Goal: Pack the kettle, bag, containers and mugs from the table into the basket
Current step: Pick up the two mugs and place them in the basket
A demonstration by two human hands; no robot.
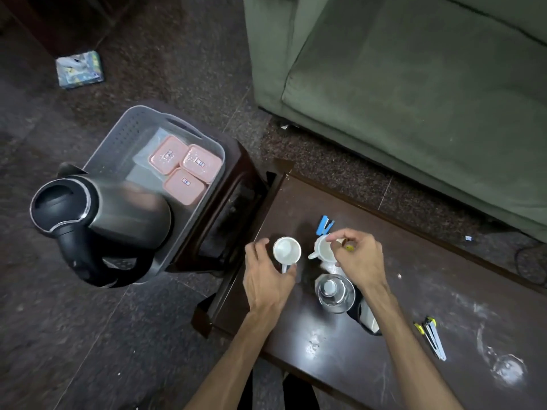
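The grey basket (124, 134) stands on a dark stool left of the table. In it lie three pink containers (185, 168) on a clear bag (145, 156), and the black kettle (100, 220) stands at its near end. On the dark table (340, 335) stand two white mugs. My left hand (266, 276) curls around the left mug (286, 250), fingers at its handle. My right hand (358, 255) pinches the rim of the right mug (322, 248).
A glass jar (336, 291) stands just behind the mugs, near my right wrist. A blue clip (325, 225), a utility knife (432, 338) and a clear glass lid (507, 368) lie on the table. A green sofa (414, 84) is beyond. A box (79, 69) lies on the floor.
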